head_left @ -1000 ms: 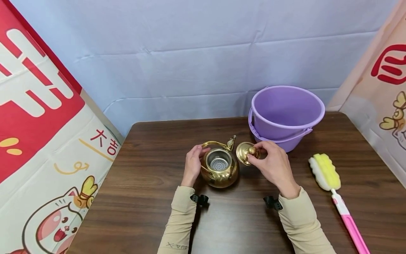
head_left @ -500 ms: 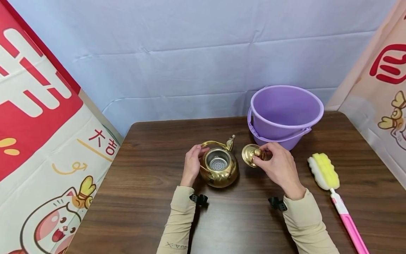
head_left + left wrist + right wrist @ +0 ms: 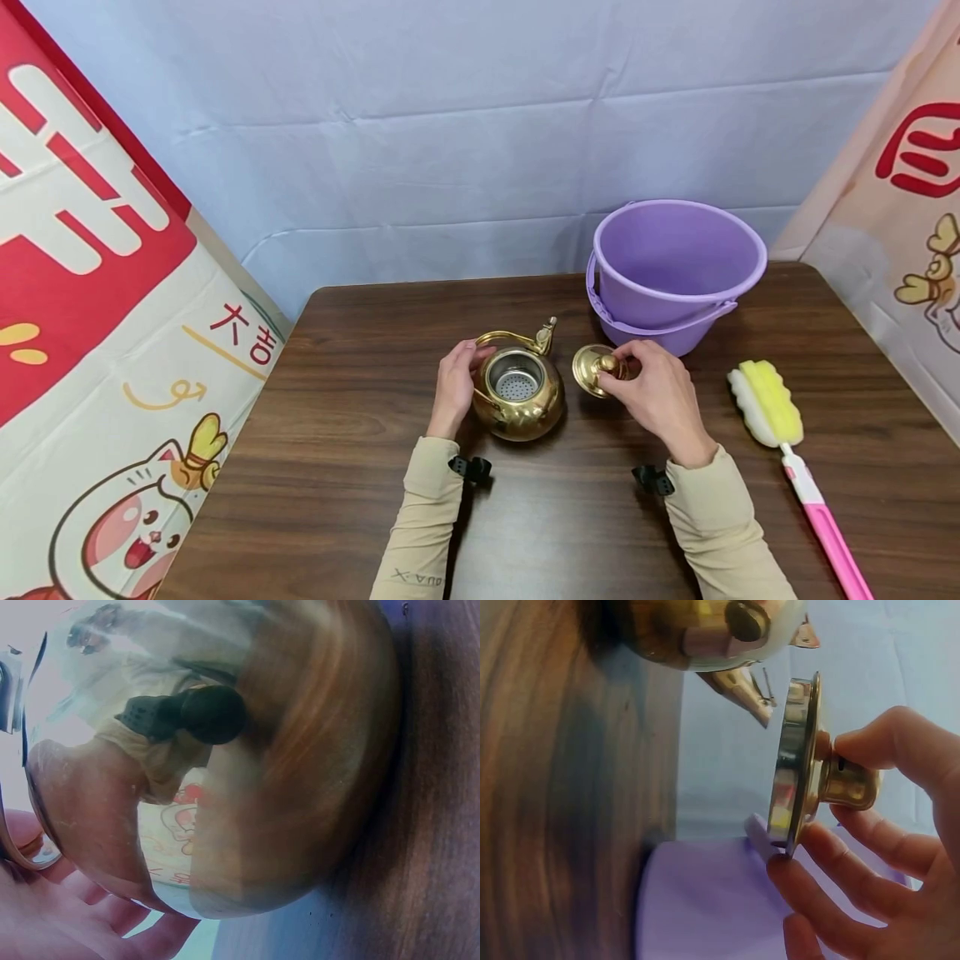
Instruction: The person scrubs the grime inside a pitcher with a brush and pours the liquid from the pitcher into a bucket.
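Observation:
A gold-coloured metal teapot (image 3: 525, 412) stands lidless on the wooden table, its steel strainer (image 3: 517, 385) visible through the round mouth. My left hand (image 3: 453, 387) holds it from the left side, fingers curving round the body near the lowered handle (image 3: 504, 336). In the left wrist view the shiny teapot body (image 3: 247, 772) fills most of the frame, with fingers (image 3: 161, 935) against it. To the right of the teapot, my right hand (image 3: 660, 392) pinches the lid (image 3: 587, 371) by its knob (image 3: 851, 785). The lid hangs above the table, apart from the teapot, in the right wrist view.
A purple bucket (image 3: 660, 321) stands at the back right, close behind my right hand, its handle lowered. On the right lies a yellow and white sponge brush (image 3: 772, 404) with a pink handle. Cloth backdrops (image 3: 450, 167) rise behind the table and at both sides.
My right hand has moved slightly right with the lid, widening its distance from the teapot, then stays nearly still. The left hand and the teapot keep their place.

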A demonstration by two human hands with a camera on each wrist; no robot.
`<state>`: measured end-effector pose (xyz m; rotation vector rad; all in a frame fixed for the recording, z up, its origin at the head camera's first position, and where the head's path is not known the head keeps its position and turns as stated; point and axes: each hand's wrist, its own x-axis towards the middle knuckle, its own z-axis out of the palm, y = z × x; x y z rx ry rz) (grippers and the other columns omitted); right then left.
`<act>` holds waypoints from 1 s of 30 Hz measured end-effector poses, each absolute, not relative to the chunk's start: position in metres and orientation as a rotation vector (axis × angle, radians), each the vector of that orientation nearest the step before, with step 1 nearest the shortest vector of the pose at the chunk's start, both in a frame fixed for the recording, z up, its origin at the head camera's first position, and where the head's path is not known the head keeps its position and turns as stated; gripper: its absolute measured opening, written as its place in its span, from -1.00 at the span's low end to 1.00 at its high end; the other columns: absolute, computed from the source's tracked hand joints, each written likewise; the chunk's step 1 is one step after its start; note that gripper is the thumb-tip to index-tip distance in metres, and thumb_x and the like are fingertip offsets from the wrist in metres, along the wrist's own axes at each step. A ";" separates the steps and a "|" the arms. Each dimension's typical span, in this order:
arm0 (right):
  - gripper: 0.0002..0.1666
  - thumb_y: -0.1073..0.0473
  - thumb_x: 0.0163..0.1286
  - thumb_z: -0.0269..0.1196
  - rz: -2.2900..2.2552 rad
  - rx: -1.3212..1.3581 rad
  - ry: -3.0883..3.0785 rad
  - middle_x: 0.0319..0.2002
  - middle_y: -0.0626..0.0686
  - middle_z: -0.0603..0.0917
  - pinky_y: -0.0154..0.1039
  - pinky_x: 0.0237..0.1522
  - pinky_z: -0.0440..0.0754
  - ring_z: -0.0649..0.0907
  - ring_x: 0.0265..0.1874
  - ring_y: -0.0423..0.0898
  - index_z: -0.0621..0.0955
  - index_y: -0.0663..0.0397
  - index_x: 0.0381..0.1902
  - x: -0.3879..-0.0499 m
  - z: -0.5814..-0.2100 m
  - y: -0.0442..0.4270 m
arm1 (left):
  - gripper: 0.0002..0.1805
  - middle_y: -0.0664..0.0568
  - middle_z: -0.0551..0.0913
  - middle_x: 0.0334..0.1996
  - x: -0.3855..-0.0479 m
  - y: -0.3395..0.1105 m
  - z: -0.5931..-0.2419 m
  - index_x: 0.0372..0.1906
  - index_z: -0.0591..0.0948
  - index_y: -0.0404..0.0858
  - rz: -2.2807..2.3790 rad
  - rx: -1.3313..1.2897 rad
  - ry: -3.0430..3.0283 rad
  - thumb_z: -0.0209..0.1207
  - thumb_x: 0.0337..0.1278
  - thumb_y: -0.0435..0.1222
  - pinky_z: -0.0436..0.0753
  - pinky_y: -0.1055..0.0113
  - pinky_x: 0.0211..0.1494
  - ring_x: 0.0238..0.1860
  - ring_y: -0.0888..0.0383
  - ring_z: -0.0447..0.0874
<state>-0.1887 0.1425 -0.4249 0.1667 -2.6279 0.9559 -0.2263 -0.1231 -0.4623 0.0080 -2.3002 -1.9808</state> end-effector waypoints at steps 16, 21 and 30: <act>-0.66 0.04 0.01 0.42 0.900 0.175 -2.775 -0.26 0.12 0.67 0.04 -0.31 0.52 0.64 -0.32 0.12 0.66 0.10 -0.28 -0.197 -0.447 0.145 | -0.52 -0.30 0.68 -0.02 -0.226 -0.123 -0.461 0.07 0.57 -0.44 -1.986 0.007 -2.303 -0.26 0.51 -0.20 0.49 -0.01 0.25 0.12 -0.12 0.62; -0.68 0.07 -0.01 0.41 0.875 0.196 -2.808 -0.27 0.13 0.71 0.07 -0.32 0.53 0.66 -0.32 0.15 0.67 0.09 -0.29 -0.198 -0.448 0.145 | -0.52 -0.27 0.69 -0.03 -0.226 -0.124 -0.460 0.06 0.57 -0.43 -1.978 0.002 -2.303 -0.26 0.50 -0.19 0.50 0.00 0.25 0.12 -0.10 0.62; -0.70 0.12 -0.02 0.42 0.873 0.219 -2.839 -0.32 0.12 0.71 0.02 -0.30 0.53 0.63 -0.33 0.10 0.68 0.13 -0.30 -0.198 -0.452 0.145 | -0.51 -0.31 0.68 -0.03 -0.226 -0.125 -0.463 0.07 0.56 -0.46 -1.970 -0.004 -2.308 -0.27 0.50 -0.21 0.49 0.00 0.26 0.11 -0.14 0.62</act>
